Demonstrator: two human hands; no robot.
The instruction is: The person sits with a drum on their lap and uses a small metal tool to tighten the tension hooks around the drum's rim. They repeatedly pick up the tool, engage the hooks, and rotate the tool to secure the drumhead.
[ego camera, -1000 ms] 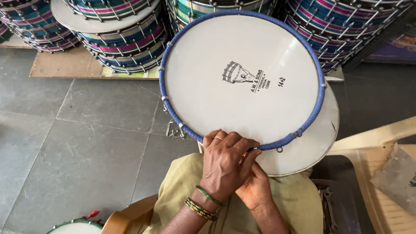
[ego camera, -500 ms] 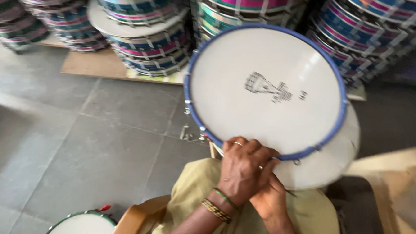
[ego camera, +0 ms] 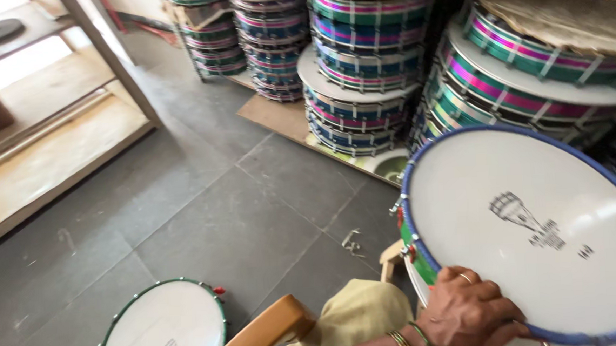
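A large drum with a white head (ego camera: 535, 210) and a blue rim (ego camera: 406, 189) is tilted up at the right, a small black emblem printed on the skin. My left hand (ego camera: 470, 313), wearing a ring and thin bangles at the wrist, is closed over the drum's near rim. My right hand does not show; it may lie under the left hand or past the frame edge. A yellow-green cloth (ego camera: 358, 316) covers my lap just left of the hand.
A second white drum with a green rim (ego camera: 163, 328) lies on the grey tile floor at lower left, beside a curved wooden chair arm (ego camera: 260, 331). Stacks of striped drums (ego camera: 365, 65) fill the back and right. Wooden shelving (ego camera: 53, 137) stands left. A small metal hook (ego camera: 352, 242) lies on the floor.
The view has swung left, so the drum now sits at the right and more floor and shelving show. My left hand stays on the near rim; the right hand has dropped from sight.
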